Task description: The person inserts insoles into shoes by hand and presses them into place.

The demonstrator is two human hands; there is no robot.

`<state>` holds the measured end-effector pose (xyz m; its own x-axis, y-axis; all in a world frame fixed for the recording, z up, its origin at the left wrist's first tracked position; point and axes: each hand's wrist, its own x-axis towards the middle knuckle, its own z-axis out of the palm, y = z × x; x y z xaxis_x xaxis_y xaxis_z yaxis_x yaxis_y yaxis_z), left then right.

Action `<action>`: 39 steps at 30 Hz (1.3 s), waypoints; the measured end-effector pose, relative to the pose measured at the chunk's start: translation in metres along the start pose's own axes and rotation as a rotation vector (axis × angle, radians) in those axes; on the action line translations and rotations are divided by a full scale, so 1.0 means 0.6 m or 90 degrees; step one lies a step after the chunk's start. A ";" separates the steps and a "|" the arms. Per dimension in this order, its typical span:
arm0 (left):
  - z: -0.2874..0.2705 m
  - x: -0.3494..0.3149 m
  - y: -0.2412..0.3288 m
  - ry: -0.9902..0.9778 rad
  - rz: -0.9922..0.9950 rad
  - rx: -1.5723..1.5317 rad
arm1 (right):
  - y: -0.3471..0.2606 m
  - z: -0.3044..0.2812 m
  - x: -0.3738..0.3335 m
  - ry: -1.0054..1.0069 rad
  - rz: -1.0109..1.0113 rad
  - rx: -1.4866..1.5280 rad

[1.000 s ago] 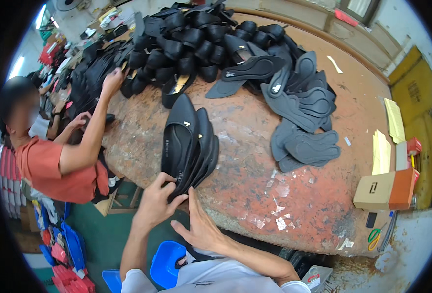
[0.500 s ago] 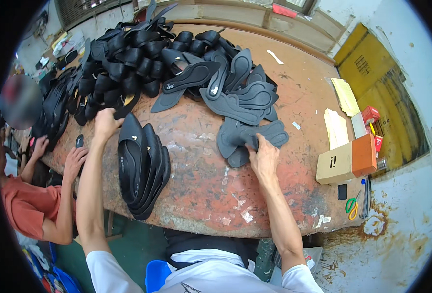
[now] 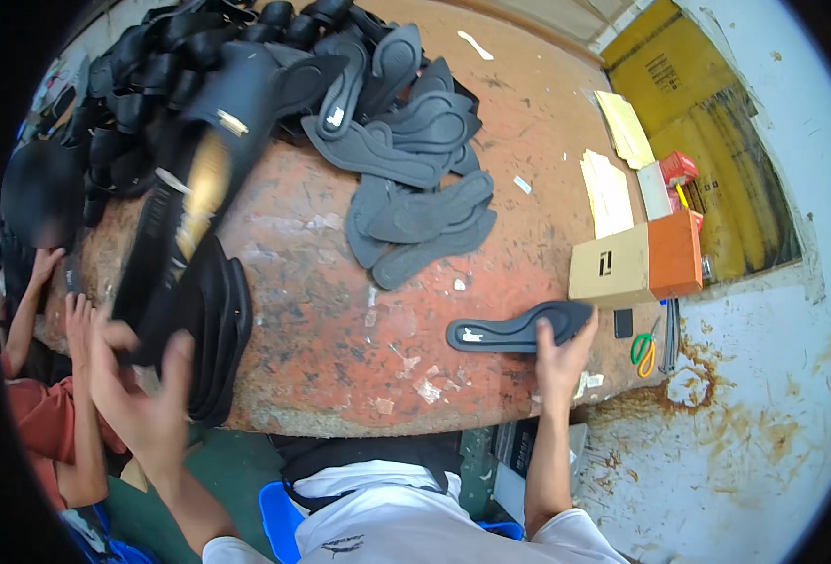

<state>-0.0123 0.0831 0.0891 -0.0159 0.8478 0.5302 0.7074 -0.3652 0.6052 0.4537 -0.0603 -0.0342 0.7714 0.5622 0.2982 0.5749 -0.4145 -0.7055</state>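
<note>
Raised over the table's left side is a black pointed shoe [image 3: 206, 183] with a gold ornament and a tan patch inside, blurred by motion. My left hand [image 3: 143, 399] grips its heel end between thumb and fingers. A row of nested black shoes [image 3: 223, 338] lies on the table just beyond that hand. My right hand [image 3: 563, 355] holds a dark grey padded insole [image 3: 495, 331] by its broad end, thumb on top, low over the right front of the table. A pile of similar insoles [image 3: 425, 211] lies farther back, at the middle.
Heaped black shoes [image 3: 152, 75] cover the back left of the worktable [image 3: 312, 310]. On the right are yellow papers [image 3: 606, 193], a tan and orange box [image 3: 622, 268], a dark phone-like rectangle [image 3: 623, 323] and scissors [image 3: 645, 352]. A co-worker's hand [image 3: 79, 324] is close at left.
My left hand has come back toward me and lifted a shoe from the heap's edge. My right hand has drawn an insole from the pile toward the right front. The view has shifted.
</note>
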 end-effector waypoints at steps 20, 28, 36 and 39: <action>0.164 -0.276 0.082 -0.324 -0.068 -0.053 | -0.161 -0.020 -0.078 -0.585 -0.445 0.014; 0.162 -0.280 0.082 -0.356 -0.007 -0.016 | -0.180 0.077 -0.134 -0.607 -0.512 0.077; 0.156 -0.247 0.100 -0.464 -0.010 0.029 | -0.172 0.102 -0.154 -0.572 -0.508 0.091; 0.166 -0.233 0.103 -0.502 0.000 0.090 | -0.173 0.105 -0.155 -0.574 -0.509 0.092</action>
<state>0.1038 -0.0199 -0.0068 0.4509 0.8892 -0.0781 0.7909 -0.3574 0.4967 0.3050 -0.0245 -0.0292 -0.2864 0.9432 0.1686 0.7216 0.3281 -0.6096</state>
